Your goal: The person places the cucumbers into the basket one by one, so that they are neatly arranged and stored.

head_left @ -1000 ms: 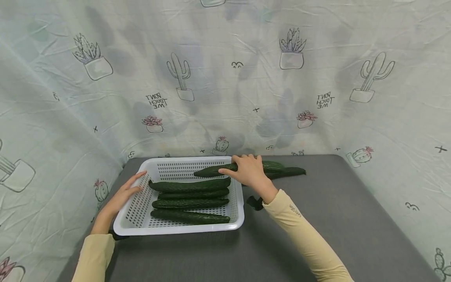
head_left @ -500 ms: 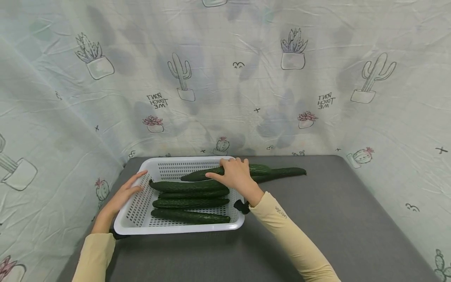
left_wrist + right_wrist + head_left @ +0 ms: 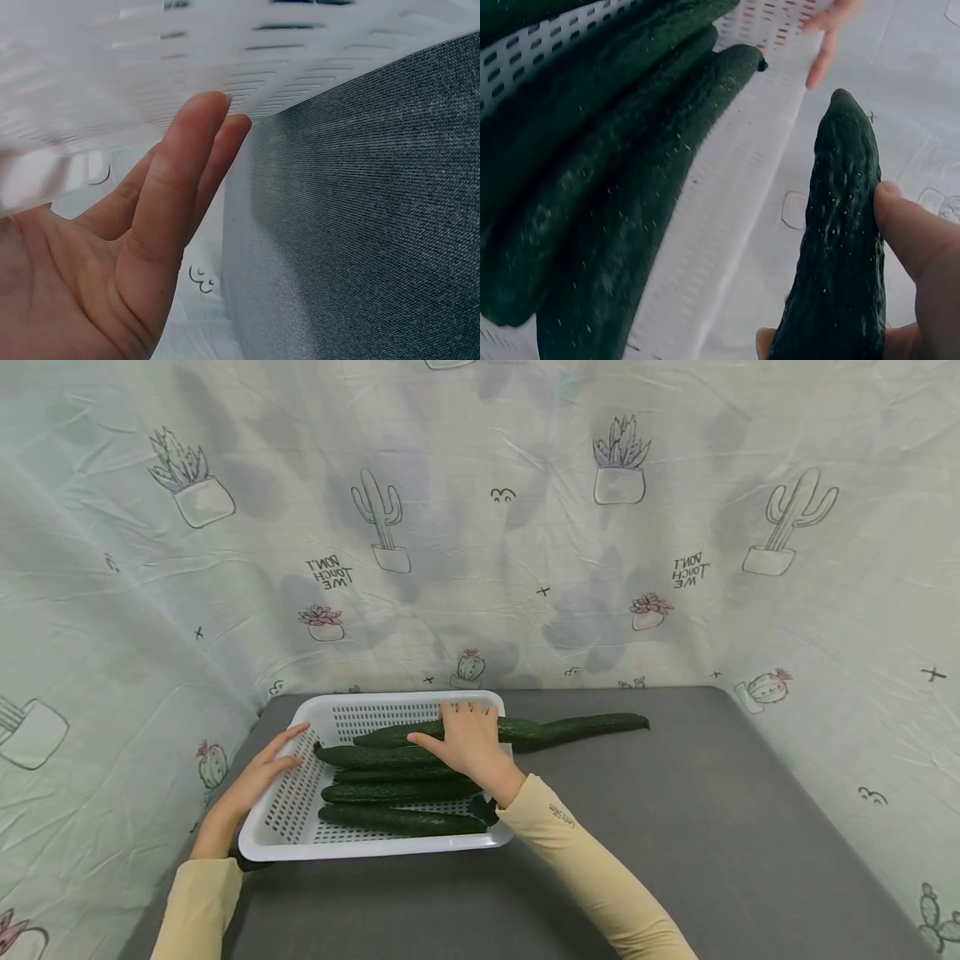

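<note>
My right hand (image 3: 472,739) grips a long dark green cucumber (image 3: 397,733) over the back right of a white perforated plastic basket (image 3: 352,700). In the right wrist view, thumb and fingers lie on either side of this bumpy cucumber (image 3: 836,232). Several cucumbers (image 3: 397,793) lie side by side in the basket, their right ends partly hidden by my right hand and wrist. My left hand (image 3: 258,781) holds the basket's left rim, thumb and a finger over it. From the left wrist, straight fingers (image 3: 169,165) show against the outer wall.
Another cucumber (image 3: 600,725) lies on the dark grey table (image 3: 675,835), right of the basket; its left end overlaps the held one in this view. A pale curtain (image 3: 465,543) printed with cacti encloses the back and sides.
My right hand has moved left with the cucumber, bringing it further over the basket. The left hand keeps its place at the rim.
</note>
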